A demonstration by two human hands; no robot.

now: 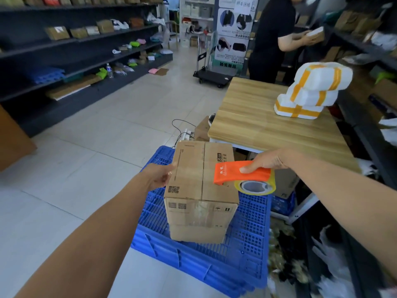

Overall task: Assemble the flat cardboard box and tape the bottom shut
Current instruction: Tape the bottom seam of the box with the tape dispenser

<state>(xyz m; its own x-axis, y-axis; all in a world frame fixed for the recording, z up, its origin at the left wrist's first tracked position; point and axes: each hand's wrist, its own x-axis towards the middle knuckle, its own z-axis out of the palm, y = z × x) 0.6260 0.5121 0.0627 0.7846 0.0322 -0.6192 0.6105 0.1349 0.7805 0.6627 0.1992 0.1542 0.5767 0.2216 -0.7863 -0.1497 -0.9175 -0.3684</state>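
Note:
A brown cardboard box (191, 181) stands assembled on a blue plastic pallet (247, 239), its closed flaps facing up with the centre seam running away from me. Clear tape shows along the seam and down the near side. My left hand (160, 176) presses against the box's left side. My right hand (267, 161) grips an orange tape dispenser (240, 172) with a yellowish tape roll (255, 187), its front edge resting on the right flap of the box top.
A wooden table (268, 125) stands right of the box, bearing a white foam bundle with yellow tape (311, 91). Behind it a person in black (272, 37) handles a parcel. Dark shelving (75, 50) lines the left wall; a black trolley (212, 74) stands further back. Cables (180, 130) lie on the floor.

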